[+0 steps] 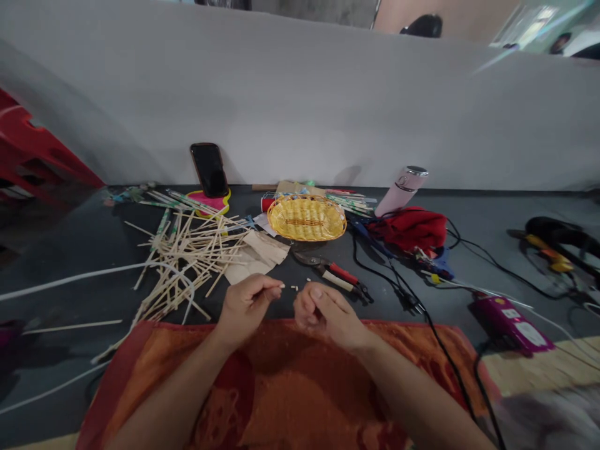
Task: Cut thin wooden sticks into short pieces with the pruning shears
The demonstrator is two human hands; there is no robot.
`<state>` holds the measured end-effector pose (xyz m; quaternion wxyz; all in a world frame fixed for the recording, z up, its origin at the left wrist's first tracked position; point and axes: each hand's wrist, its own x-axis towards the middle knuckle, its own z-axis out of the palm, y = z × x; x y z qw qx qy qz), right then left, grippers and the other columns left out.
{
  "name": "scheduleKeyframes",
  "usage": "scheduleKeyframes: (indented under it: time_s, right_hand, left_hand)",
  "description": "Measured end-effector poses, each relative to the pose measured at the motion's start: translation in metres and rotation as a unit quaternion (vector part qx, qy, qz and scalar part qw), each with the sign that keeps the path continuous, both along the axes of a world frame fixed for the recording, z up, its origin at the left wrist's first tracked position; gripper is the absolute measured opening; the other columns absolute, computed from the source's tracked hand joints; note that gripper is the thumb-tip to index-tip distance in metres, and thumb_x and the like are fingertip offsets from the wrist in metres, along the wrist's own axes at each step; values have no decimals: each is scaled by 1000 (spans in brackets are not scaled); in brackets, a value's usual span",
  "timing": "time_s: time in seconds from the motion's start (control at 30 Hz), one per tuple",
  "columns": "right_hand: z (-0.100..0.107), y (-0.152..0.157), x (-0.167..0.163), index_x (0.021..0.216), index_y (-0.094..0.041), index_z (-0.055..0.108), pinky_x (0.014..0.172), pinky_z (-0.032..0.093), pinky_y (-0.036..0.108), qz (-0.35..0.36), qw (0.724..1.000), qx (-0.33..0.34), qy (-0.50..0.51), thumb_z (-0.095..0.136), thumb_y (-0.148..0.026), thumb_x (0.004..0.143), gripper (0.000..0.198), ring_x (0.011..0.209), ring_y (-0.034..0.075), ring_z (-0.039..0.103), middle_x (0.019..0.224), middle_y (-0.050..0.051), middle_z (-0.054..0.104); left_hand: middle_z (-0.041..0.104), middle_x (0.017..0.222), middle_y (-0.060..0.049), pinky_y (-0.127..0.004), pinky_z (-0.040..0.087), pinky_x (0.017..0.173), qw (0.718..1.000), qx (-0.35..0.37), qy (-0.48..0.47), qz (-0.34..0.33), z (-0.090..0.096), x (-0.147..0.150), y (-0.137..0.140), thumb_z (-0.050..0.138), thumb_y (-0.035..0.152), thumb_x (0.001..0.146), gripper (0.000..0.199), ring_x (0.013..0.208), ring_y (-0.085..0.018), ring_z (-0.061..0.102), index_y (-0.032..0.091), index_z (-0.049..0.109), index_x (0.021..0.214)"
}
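Note:
My left hand (247, 307) is closed in a pinch, with a tiny pale piece (282, 285) at its fingertips. Facing it a short way off, my right hand (328, 314) has its fingers curled in with the thumb over them; whatever lies inside is hidden. Small pale bits (294, 288) lie on the dark tabletop between the two hands. Just beyond my right hand rest pruning shears (330, 273) with one red and one cream handle. Left of my left hand is a loose heap of thin wooden sticks (192, 250), partly over brown paper (253, 256).
A yellow woven basket (307, 219) stands ahead. Behind are a phone (209, 170) leaning on the wall and a pink bottle (402, 190). To the right lie red cloth (412, 228), black cables (394, 281) and a purple box (513, 325). An orange towel (300, 387) covers the near edge.

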<state>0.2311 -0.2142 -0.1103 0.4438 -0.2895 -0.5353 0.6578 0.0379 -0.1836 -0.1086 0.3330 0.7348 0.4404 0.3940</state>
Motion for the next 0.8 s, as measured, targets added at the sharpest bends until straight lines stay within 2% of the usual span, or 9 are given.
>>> scheduleKeyframes:
  time_s: [0.07,0.17,0.23,0.43,0.63,0.7,0.8]
  right_hand:
    - [2,4,7,75,-20,47,60,39,27,-44,985,106,-130,29,-43,100,37,60,12,42,67,-2,44]
    - [-1,13,17,82,-18,57,72,42,29,-74,910,254,-318,39,-33,99,29,74,15,51,79,3,56]
    - [-6,18,19,90,-18,60,77,43,29,-88,876,302,-366,44,-28,97,20,81,16,54,86,5,61]
    - [-18,20,20,98,-18,63,82,46,29,-96,840,339,-413,49,-18,94,14,89,17,59,94,6,66]
    - [-24,24,25,102,-17,66,79,45,31,-69,758,363,-537,54,-19,91,16,84,19,55,88,6,65]
    - [-24,25,26,103,-18,67,79,45,31,-57,750,363,-550,55,-18,90,17,85,19,55,88,6,65]
    - [-24,25,28,105,-19,67,81,45,30,-55,756,354,-548,56,-15,89,20,87,18,56,90,5,66]
  left_hand:
    - [71,79,-3,-23,48,68,1000,-5,-1,0,1,-3,4,55,30,88,18,73,-15,65,19,69,89]
    - [71,81,-4,-23,48,69,1000,-5,7,-13,-2,-3,7,55,31,88,18,74,-15,65,19,68,90]
    - [71,83,-4,-23,48,68,1000,-13,11,-17,-5,-1,8,55,31,88,18,75,-15,65,19,68,91]
    - [71,98,-5,-26,48,78,998,18,41,-41,-12,3,8,54,27,89,21,86,-16,65,21,67,104]
    - [70,86,-3,-25,45,74,993,57,101,-31,-8,3,8,54,28,89,18,80,-15,62,22,68,97]
    - [69,80,-2,-25,44,70,990,60,126,-16,-7,4,7,54,28,89,17,76,-15,60,22,69,94]
    - [67,76,-1,-25,43,68,985,70,161,-2,-7,5,7,55,28,87,15,75,-15,59,22,69,92]
